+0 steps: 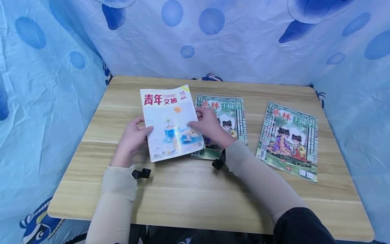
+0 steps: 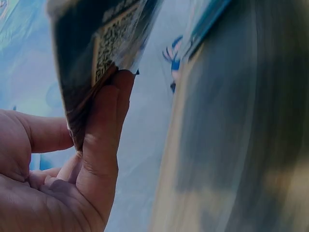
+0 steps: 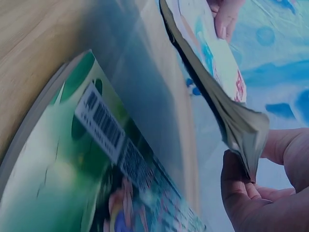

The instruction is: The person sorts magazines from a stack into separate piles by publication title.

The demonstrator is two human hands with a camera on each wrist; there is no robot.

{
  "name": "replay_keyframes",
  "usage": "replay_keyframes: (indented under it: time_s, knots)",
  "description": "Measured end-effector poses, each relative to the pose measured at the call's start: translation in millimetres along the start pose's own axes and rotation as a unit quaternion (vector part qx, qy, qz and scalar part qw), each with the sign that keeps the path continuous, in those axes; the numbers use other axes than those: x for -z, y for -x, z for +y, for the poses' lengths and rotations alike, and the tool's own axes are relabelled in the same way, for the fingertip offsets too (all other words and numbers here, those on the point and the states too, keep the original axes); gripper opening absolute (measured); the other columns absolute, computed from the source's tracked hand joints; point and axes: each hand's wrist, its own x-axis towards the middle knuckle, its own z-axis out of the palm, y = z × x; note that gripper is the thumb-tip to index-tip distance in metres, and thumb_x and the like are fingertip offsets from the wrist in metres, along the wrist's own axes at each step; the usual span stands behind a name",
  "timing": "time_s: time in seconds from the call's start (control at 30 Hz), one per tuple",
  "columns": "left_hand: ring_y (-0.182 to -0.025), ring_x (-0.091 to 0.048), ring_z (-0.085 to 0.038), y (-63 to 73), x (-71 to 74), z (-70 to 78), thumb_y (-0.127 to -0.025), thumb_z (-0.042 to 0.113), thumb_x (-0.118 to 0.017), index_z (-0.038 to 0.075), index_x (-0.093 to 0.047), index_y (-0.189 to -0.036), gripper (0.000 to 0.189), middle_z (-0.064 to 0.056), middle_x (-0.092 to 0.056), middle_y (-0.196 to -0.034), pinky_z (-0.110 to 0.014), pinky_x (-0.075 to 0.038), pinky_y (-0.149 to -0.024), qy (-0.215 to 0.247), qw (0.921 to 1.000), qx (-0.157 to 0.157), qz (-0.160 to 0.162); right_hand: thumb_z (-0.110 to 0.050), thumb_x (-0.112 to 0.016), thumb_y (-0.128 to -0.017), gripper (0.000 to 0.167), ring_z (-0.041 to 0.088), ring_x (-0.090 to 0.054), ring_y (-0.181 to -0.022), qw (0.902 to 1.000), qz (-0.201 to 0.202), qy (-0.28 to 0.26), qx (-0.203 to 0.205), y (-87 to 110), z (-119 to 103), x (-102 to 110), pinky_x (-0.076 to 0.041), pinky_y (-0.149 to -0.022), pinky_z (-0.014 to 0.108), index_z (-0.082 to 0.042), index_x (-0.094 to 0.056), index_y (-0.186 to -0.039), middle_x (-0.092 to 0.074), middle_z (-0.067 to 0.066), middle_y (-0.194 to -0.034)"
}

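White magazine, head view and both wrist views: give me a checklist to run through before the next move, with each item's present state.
1. Left hand grips the white magazine: ok, thumb in front, fingers behind.
2. Right hand grips its opposite edge: ok.
3. It is raised off the table: ok, the right wrist view shows it held up.
4. Middle green magazine uncovered in the head view: not ok, the right hand hides part of it.
5. Far-right green magazine face up: ok, lying at an angle.
6. Inner pages undamaged: cannot tell.
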Motion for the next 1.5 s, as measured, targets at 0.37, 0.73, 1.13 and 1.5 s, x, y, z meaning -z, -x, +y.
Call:
replay_keyframes:
  time_s: [0.37,0.73,1.13,1.5]
  knots:
    - [-0.080,-0.071,-0.018,5.0,26.2,-14.1,-0.104,0.007,-0.055,-0.005,-0.037,-0.150,0.052,-0.033,-0.064,-0.121,-0.035,-0.059,-0.066,-0.048,0.9977,0.023,0.042,-0.006,-0.078,-0.088,0.049,0.022,-0.068,-0.086,0.9983,-0.045,0.034,-0.012,-17.5,-11.4,-37.0,-0.059,-0.072,0.031,0.003,-0.059,-0.133,-0.067,0.011,-0.100]
    - [-0.081,-0.068,-0.018,-0.1,37.0,-27.9,-0.104,0.010,-0.056,-0.005,-0.035,-0.151,0.054,-0.030,-0.063,-0.123,-0.032,-0.057,-0.065,-0.067,0.9935,0.068,0.062,-0.002,-0.074,-0.086,0.047,0.019,-0.069,-0.086,0.9942,-0.060,0.087,-0.021,-34.3,-9.7,-62.2,-0.058,-0.072,0.027,0.004,-0.060,-0.130,-0.071,0.013,-0.106]
    - [-0.087,-0.067,-0.028,-0.6,41.4,-35.1,-0.103,0.010,-0.057,-0.005,-0.039,-0.148,0.051,-0.028,-0.063,-0.120,-0.035,-0.059,-0.069,-0.114,0.9876,0.086,0.066,-0.006,-0.077,-0.087,0.042,0.017,-0.066,-0.089,0.9832,-0.068,0.166,-0.033,-42.1,-8.1,-76.4,-0.056,-0.076,0.028,0.000,-0.063,-0.126,-0.069,0.009,-0.109]
    - [-0.073,-0.068,-0.027,2.5,46.2,-39.4,-0.101,0.016,-0.062,-0.009,-0.041,-0.144,0.054,-0.028,-0.063,-0.113,-0.038,-0.059,-0.064,-0.200,0.9726,0.093,0.072,-0.006,-0.077,-0.087,0.032,0.016,-0.063,-0.084,0.9779,-0.074,0.195,-0.012,-40.3,-4.6,-83.2,-0.055,-0.074,0.028,0.000,-0.066,-0.116,-0.066,0.005,-0.098]
